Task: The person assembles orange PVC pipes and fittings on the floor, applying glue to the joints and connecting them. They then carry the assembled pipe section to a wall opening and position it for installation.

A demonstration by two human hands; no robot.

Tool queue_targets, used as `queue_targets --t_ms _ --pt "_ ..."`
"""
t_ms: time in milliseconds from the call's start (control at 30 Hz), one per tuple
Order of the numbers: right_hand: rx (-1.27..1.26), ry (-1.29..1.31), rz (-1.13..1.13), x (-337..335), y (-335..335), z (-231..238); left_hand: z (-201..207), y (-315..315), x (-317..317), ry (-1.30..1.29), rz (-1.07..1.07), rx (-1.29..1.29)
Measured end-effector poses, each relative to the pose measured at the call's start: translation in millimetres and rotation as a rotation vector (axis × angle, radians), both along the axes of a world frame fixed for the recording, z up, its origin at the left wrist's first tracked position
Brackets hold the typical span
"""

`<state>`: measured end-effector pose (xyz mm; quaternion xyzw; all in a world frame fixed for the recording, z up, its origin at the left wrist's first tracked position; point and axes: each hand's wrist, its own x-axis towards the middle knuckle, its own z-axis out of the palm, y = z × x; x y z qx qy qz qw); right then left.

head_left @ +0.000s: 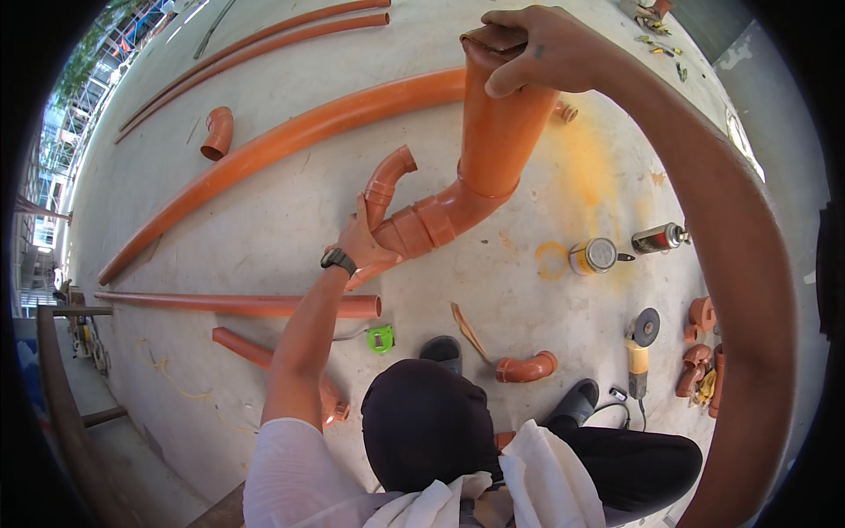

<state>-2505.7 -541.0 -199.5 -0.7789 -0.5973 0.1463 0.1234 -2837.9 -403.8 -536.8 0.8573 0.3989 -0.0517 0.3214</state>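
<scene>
Two bare hands hold one joined pipe piece (436, 220) in the middle of the view, above the concrete floor (282, 233); I cannot tell whether it touches down. The right hand (544, 55) has its fingers hooked over the top rim, thumb outside, and the left hand (363, 242), wearing one dark watch (338, 260), has its fingers wrapped around the lower end beside the side branch (378, 195). Five loose pipes lie on the left part of the floor: two thin ones (290, 33) side by side, one long thick one (264, 158), one straight one (255, 304) and a shorter one (239, 346) partly behind the left forearm. Counted too are two single elbows (218, 132), one green tape measure (380, 339), one tin (594, 255), one canister (658, 238), one grinder (637, 359) and two sandals (574, 403); the fittings (694, 370) at the right overlap too much to count. The held piece is smooth and orange, its wide pipe (502, 132) tilted upward and brighter than the redder bend (480, 204) and forked fitting (414, 231) below, with raised collars at the joints and the slim side branch curving up to an open end
</scene>
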Motion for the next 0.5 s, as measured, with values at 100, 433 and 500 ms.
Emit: queue_targets --t_ms 100,433,500 --pt "0.133 -0.023 0.030 2.1 5.0 -10.2 2.9 -2.2 3.5 0.024 -0.012 0.004" --pt "0.258 0.006 0.040 -19.1 -60.3 -27.3 20.2 -26.5 6.0 0.118 0.058 0.017" --pt "0.288 -0.001 0.013 -22.6 -73.0 -31.3 17.1 -23.2 4.6 0.137 0.052 -0.002"
